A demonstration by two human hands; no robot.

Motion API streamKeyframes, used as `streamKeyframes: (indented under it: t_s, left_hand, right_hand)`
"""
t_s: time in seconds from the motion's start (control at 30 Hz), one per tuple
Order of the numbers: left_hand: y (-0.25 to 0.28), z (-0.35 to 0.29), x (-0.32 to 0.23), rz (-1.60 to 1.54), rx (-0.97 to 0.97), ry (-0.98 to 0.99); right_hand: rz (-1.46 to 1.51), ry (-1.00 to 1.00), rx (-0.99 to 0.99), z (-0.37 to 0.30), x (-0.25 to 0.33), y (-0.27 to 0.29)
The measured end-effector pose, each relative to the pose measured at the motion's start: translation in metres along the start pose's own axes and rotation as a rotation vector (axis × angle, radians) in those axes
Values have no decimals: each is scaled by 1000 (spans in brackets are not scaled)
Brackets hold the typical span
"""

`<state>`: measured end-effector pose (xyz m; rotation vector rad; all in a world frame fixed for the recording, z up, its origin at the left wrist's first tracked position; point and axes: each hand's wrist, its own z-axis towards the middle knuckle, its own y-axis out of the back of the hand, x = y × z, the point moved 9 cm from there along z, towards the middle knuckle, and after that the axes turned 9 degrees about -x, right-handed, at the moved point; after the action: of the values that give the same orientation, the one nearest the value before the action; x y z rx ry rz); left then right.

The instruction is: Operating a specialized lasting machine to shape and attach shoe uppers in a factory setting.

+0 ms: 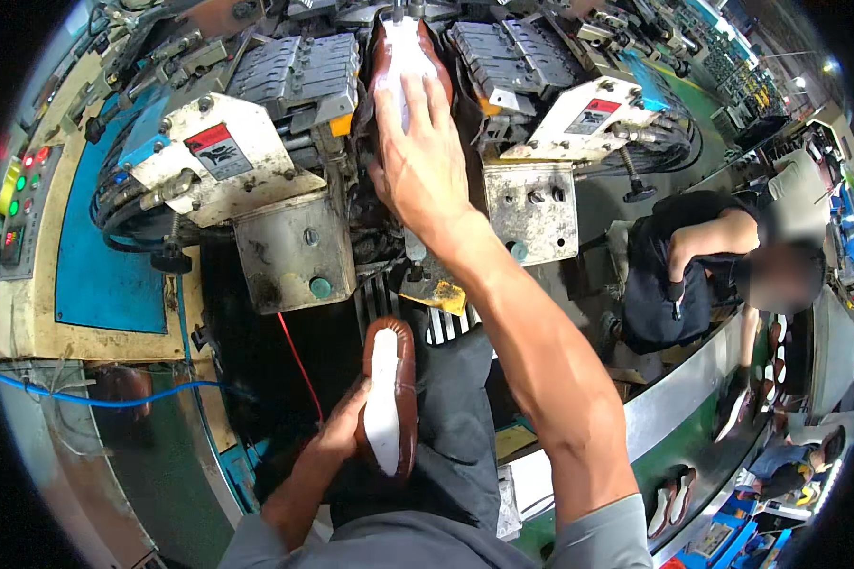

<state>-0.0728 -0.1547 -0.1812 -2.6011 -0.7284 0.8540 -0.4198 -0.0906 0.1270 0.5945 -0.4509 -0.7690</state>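
In my left hand [343,424] is a brown shoe upper [405,417] with a white sole bottom facing up. The fingers wrap its side, over my lap, and are partly hidden under it. My right hand [421,171] reaches forward into the middle of a machine. Its fingers lie stretched out on the white bottom of a second brown shoe upper [385,64], which sits between dark pads. Metal parts of the machine meet the far end of that second shoe.
Ribbed metal blocks [294,71] and white side plates [209,156] flank the shoe. A control panel [24,194] with lit buttons stands left. On the right runs a conveyor [626,503] carrying several shoes, including a pair [672,498]. A co-worker [693,256] sits beside it. A blue hose [95,402] crosses the left.
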Motion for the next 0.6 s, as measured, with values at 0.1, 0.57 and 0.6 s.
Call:
streamKeyframes:
  t_s: [0.1,0.57,0.6]
  left_hand:
    - [-19,6,-24,-6,118,-143]
    - [-52,-75,-61,31,168,-305]
    - [-50,-74,-49,-85,245,-191]
  right_hand:
    - [-48,50,-57,11,-1,11]
    - [1637,-1374,305,-280,72,39]
    - [1680,-1469,242,-286,87,47]
